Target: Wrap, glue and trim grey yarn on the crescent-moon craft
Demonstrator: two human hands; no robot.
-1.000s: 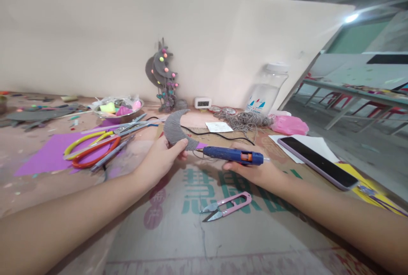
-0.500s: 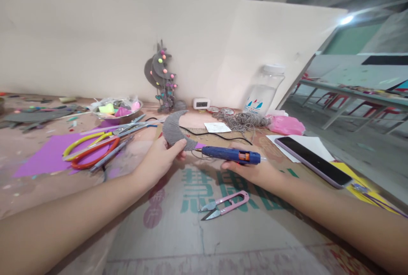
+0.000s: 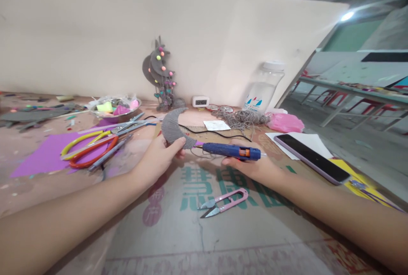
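My left hand (image 3: 165, 151) pinches the lower part of a crescent moon (image 3: 174, 126) wrapped in grey yarn. A bit of purple shows at the moon's lower tip. In my right hand (image 3: 251, 166) is a blue glue gun (image 3: 219, 149), its fingers partly hidden behind the tool. The gun's nozzle points left and meets or nearly meets the moon's tip; I cannot tell whether it touches. Below the gun, pink thread snips (image 3: 231, 198) lie on the cardboard (image 3: 165, 236). A loose strand of grey yarn hangs under the nozzle.
Scissors with yellow and orange handles (image 3: 91, 147) rest on purple sheets (image 3: 38, 156) at left, near a metal bowl (image 3: 117, 117). Behind stand a decorated moon hanging (image 3: 159, 71), a small clock (image 3: 200, 101), tangled grey yarn (image 3: 245, 117) and a bottle (image 3: 263, 88). A phone (image 3: 312, 158) lies right.
The camera view has shifted slightly. Both hands keep their hold on the moon and the glue gun, and the nozzle stays at the moon's lower tip.
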